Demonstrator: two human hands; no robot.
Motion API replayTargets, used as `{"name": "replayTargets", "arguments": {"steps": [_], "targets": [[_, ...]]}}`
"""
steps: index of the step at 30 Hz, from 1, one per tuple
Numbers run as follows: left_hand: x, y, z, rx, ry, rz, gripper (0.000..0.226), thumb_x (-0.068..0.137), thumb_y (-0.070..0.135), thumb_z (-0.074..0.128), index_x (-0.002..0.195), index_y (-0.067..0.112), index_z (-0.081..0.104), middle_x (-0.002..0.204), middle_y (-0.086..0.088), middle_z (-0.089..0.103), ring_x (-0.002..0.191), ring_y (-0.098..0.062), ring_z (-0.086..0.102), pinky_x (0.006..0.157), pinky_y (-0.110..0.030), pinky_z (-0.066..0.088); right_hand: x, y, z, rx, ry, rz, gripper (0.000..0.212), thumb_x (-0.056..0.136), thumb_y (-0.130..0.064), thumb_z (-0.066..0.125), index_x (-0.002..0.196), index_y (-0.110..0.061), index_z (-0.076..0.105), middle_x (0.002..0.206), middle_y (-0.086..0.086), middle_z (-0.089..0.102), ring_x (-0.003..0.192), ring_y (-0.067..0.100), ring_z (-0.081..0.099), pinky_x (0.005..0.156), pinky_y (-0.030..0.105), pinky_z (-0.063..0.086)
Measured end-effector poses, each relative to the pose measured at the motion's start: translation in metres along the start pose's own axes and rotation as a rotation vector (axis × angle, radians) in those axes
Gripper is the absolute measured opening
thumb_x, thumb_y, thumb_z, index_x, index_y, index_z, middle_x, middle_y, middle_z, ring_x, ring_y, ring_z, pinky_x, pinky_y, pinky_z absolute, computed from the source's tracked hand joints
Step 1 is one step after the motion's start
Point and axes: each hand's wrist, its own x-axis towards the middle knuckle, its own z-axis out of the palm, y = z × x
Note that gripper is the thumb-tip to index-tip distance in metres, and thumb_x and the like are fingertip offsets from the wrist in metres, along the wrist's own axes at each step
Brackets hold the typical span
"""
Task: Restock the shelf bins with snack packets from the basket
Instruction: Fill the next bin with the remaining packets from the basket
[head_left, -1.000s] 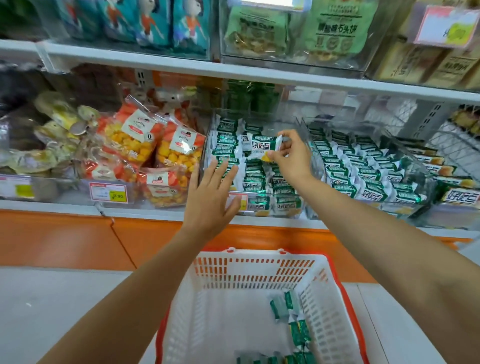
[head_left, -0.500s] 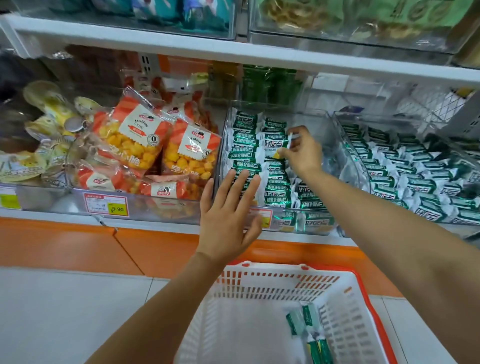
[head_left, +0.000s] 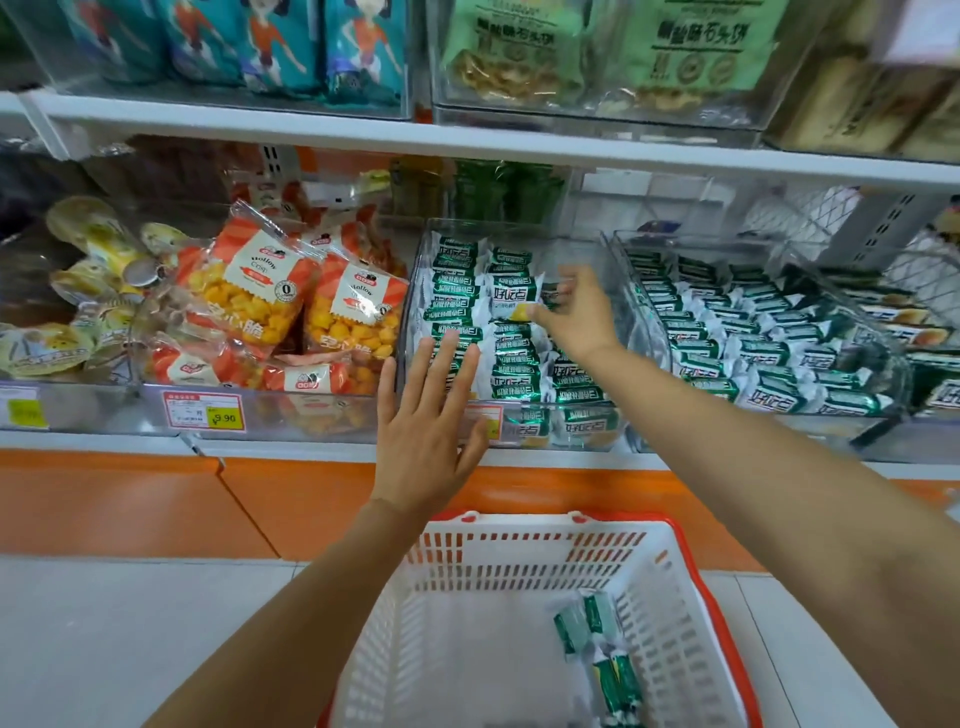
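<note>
A clear shelf bin (head_left: 411, 317) holds rows of green-and-white snack packets (head_left: 511, 358). My right hand (head_left: 579, 312) reaches into it and pinches the right end of one white packet (head_left: 513, 296), which lies flat on top of the middle row. The fingers are blurred. My left hand (head_left: 428, 431) hovers with straight, spread fingers in front of the bin's front wall and holds nothing. Below, a white basket with a red rim (head_left: 524, 535) contains several green packets (head_left: 597, 649) at its right side.
A second clear bin (head_left: 753, 338) of the same packets stands to the right. Orange corn-puff bags (head_left: 249, 296) fill the bin to the left. A white shelf board (head_left: 467, 140) overhangs the bins. Price tags (head_left: 203, 411) line the shelf edge.
My right hand has carried the packet lower and deeper, onto the middle row in the bin. My left hand has stayed spread in front of the bin.
</note>
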Motion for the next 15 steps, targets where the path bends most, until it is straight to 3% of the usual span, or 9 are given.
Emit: {"name": "replayTargets", "arguments": {"steps": [5, 8, 12, 15], "targets": [[-0.015, 0.029, -0.008, -0.019, 0.045, 0.032, 0.059, 0.090, 0.033, 0.040, 0.144, 0.011, 0.045, 0.147, -0.013, 0.041, 0.137, -0.031, 0.032, 0.114, -0.053, 0.021, -0.065, -0.012, -0.022, 0.177, -0.016, -0.151, 0.028, 0.090, -0.013, 0.067, 0.115, -0.005, 0.056, 0.100, 0.005, 0.054, 0.090, 0.015, 0.053, 0.080, 0.021, 0.048], [-0.034, 0.047, -0.008, -0.024, 0.031, 0.099, 0.044, 0.086, 0.028, 0.043, 0.125, 0.012, 0.056, 0.125, -0.012, 0.053, 0.118, -0.031, 0.043, 0.102, -0.048, 0.029, -0.109, -0.006, -0.034, 0.254, -0.080, -0.192, 0.009, 0.092, -0.010, 0.062, 0.100, -0.013, 0.063, 0.086, -0.002, 0.058, 0.080, 0.013, 0.055, 0.069, 0.021, 0.046], [-0.056, 0.064, 0.001, -0.071, -0.100, 0.171, 0.034, 0.081, 0.024, 0.045, 0.110, 0.014, 0.061, 0.109, -0.008, 0.059, 0.104, -0.032, 0.053, 0.093, -0.044, 0.035, -0.171, 0.026, -0.038, 0.258, -0.157, -0.217, 0.002, 0.093, -0.016, 0.064, 0.093, -0.017, 0.066, 0.078, -0.003, 0.063, 0.073, 0.011, 0.059, 0.070, 0.028, 0.051], [-0.064, 0.070, 0.018, -0.047, -0.275, 0.171, 0.034, 0.082, 0.025, 0.061, 0.115, 0.016, 0.062, 0.112, -0.006, 0.063, 0.107, -0.032, 0.058, 0.100, -0.047, 0.040, -0.198, 0.071, -0.030, 0.152, -0.226, -0.136, 0.004, 0.092, -0.019, 0.065, 0.089, -0.017, 0.067, 0.073, -0.005, 0.064, 0.068, 0.012, 0.059, 0.065, 0.027, 0.048]]}}
